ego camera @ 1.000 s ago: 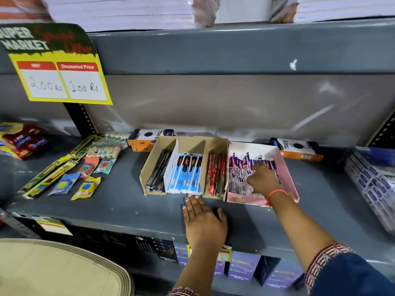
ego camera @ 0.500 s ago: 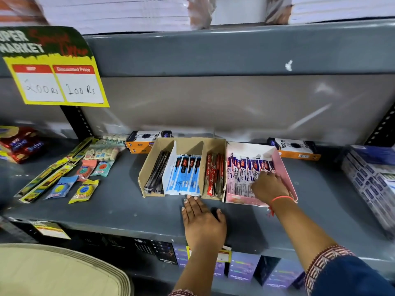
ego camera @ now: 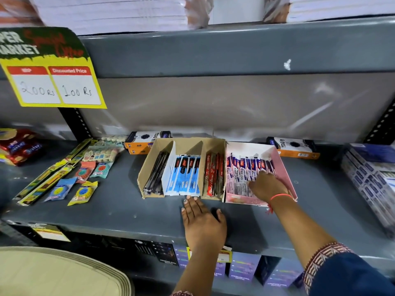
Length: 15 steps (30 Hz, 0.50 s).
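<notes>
A pink open box on the grey shelf holds a row of purple-and-white pen packs. My right hand lies inside it, fingers spread flat over the packs at the box's right side. To its left stands a brown cardboard tray with black pens, blue pen packs and red pen packs in separate compartments. My left hand rests palm down on the shelf just in front of the tray, fingertips near its front edge.
Orange-and-white boxes lie behind the trays. Small packets and long yellow packs are spread at the left. Stacked blue-white boxes fill the right end. A yellow price sign hangs above left. A beige round object sits below left.
My right hand has slid from the middle of the pink box toward its front right, uncovering the tops of the pen packs. My left hand stays put on the shelf.
</notes>
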Available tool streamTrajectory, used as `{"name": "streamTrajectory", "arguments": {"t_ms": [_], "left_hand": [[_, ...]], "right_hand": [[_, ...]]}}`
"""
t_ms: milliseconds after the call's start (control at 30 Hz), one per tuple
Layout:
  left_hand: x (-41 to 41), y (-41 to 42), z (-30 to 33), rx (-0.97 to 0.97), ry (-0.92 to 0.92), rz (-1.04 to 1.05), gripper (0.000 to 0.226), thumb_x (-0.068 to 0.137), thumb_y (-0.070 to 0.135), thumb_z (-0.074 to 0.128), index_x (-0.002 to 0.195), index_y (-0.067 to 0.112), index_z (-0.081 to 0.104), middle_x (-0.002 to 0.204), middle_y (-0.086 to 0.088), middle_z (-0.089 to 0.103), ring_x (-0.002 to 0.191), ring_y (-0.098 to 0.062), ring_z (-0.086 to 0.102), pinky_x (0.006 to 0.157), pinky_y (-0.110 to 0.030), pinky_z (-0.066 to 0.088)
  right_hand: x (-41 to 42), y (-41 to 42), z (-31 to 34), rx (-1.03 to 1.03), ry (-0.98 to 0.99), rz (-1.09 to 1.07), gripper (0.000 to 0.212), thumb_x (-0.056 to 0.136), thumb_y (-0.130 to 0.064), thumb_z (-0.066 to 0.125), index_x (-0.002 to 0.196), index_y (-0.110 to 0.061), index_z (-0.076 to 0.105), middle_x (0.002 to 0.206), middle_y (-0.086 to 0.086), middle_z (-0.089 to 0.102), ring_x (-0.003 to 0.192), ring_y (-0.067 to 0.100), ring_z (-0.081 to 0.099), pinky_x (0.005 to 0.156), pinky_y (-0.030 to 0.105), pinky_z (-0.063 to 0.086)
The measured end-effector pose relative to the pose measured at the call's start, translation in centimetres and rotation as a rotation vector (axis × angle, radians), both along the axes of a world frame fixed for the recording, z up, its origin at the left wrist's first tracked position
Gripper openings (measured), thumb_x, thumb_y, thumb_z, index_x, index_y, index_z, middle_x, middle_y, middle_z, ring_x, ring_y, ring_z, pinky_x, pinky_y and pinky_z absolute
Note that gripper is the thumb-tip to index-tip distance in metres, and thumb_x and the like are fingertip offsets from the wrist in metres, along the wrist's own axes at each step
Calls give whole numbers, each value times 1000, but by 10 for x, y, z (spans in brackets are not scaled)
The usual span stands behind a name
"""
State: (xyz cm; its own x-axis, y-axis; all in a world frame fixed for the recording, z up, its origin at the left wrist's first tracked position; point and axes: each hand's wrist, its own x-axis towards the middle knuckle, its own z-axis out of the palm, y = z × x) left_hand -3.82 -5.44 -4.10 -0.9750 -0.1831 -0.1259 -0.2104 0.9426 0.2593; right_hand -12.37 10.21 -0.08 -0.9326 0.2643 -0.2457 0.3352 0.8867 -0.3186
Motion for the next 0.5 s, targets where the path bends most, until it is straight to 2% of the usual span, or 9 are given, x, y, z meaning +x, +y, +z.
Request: {"name": "streamTrajectory", "arguments": {"t_ms": [133,233,300,367,400,433,500], "left_hand": [[0,0,1,15,56,-2,74,93,46,13,144,-3,-7,156,-22,-3,145,-32,-4,118,-39,-3],[2,1,0,33,46,-7,80,84,47,8,144,-4,-3,156,-23,1,145,-33,0,117,-39,-1],[4,1,2,51,78,19,82,82,47,10,143,-8,13,152,-28,17,142,-37,16,116,-41,10],[0,2,0,62,119,17,79,76,45,25,126,-12,47,128,-31,54,120,-40,53,102,-45,41],[-1,3,-2,66,101,12,76,72,45,31,114,-12,58,114,-29,64,106,-39,63,93,-44,49],[-1,4,-5,81,110,18,74,71,44,33,110,-12,61,109,-29,67,101,-39,66,92,-42,51],[1,2,-6,96,94,0,78,73,45,27,118,-13,55,120,-31,60,113,-41,59,102,-44,42]], "right_hand": [[2,0,5,-28,0,21,47,91,-40,43,118,-2,51,122,19,61,112,35,57,99,44,45],[4,-5,11,5,48,14,50,93,-37,40,126,1,45,131,22,54,121,36,51,101,45,44],[4,-13,13,-4,102,55,54,94,-35,42,133,1,38,138,23,46,129,36,44,104,45,40],[3,-24,16,-100,99,161,56,93,-33,45,140,-4,34,143,21,41,132,36,39,108,45,38],[1,-29,15,-131,71,213,56,92,-31,45,142,-8,33,145,20,39,134,35,37,109,45,36],[-2,-33,15,-132,34,255,56,91,-29,45,143,-11,33,147,18,38,135,35,35,111,45,35],[-4,-39,13,-79,-30,302,53,88,-24,44,140,-14,39,144,18,40,134,36,36,109,46,36]]}}
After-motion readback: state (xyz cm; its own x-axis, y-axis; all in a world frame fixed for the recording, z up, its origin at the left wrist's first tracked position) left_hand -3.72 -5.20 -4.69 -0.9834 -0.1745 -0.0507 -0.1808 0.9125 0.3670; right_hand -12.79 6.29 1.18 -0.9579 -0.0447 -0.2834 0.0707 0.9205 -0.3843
